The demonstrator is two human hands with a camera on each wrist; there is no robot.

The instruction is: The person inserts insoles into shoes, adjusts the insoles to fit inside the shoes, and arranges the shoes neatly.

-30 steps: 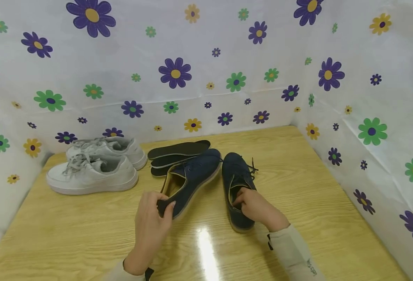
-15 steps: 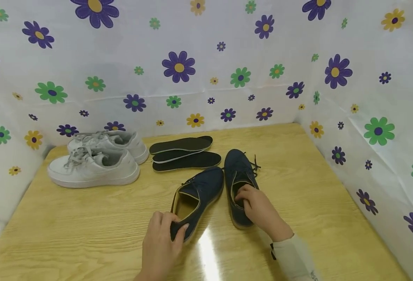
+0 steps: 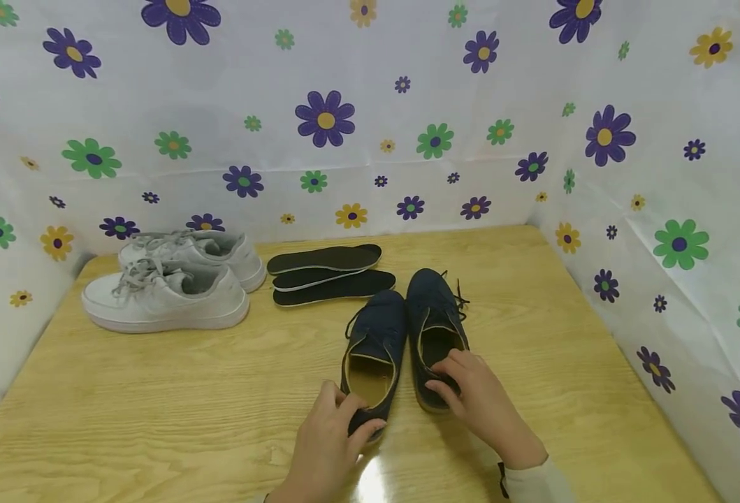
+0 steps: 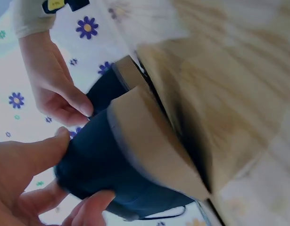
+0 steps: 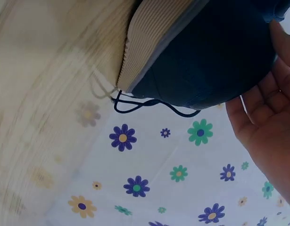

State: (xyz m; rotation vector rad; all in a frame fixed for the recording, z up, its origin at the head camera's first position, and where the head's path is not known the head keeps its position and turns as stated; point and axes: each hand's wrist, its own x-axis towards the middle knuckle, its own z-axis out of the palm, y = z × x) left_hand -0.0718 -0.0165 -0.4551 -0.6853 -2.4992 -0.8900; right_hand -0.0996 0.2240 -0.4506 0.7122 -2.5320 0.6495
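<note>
Two navy lace-up shoes stand side by side on the wooden table, toes pointing away. My left hand (image 3: 327,441) pinches the heel of the left navy shoe (image 3: 379,318), thumb outside and fingers at the collar; a tan inside shows in its opening. In the left wrist view this shoe's heel (image 4: 97,150) is between thumb and fingers. My right hand (image 3: 489,405) grips the right navy shoe (image 3: 428,297) by its heel collar, and the inside of that shoe is dark. Loose laces (image 5: 154,103) hang at its outer side in the right wrist view.
A pair of white sneakers (image 3: 162,300) stands at the back left. Black insoles (image 3: 338,286) lie partly overlapped behind the navy shoes. A flower-printed white cloth (image 3: 231,91) closes off the back and sides of the table (image 3: 156,412).
My left hand has brought the left shoe right and nearer, turning it straight beside the other and uncovering the insoles. My right hand has moved from inside the right shoe to its heel.
</note>
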